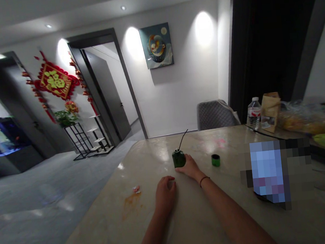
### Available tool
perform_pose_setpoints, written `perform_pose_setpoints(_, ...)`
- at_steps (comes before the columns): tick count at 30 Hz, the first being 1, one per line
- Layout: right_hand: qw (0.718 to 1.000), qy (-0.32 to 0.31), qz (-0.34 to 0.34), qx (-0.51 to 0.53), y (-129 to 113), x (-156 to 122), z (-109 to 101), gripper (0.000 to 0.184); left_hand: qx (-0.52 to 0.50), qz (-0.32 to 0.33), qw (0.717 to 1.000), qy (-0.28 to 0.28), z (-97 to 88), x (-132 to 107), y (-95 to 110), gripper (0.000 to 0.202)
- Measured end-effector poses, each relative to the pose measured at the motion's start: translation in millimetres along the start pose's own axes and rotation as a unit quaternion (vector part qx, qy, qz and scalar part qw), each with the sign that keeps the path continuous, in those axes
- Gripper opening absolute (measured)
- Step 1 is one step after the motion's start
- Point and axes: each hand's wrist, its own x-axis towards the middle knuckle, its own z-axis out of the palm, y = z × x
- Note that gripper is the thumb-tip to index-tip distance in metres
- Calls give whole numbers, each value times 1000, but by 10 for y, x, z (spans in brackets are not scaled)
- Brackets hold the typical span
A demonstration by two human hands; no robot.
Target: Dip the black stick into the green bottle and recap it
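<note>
**Bottle held, cap lying off**

Right hand (189, 168) is cupping the green bottle (179, 159) just ahead of it. Left hand (165, 194) is resting half-curled and empty on the tabletop (190, 226), just behind. The cap (215, 160) is sitting apart, to the right.

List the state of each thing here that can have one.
green bottle: upright, uncapped, stick in its neck
green cap: off, apart on the table
water bottle: upright, capped
door: open
right hand: touching the green bottle
left hand: curled, resting on the table
</note>
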Motion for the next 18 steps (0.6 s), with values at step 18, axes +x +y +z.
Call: perform_pose_setpoints(18, 990, -34, 12, -137, -67, -14, -1, 85, -10, -10, 1000, 1, 18, 23, -24, 25)
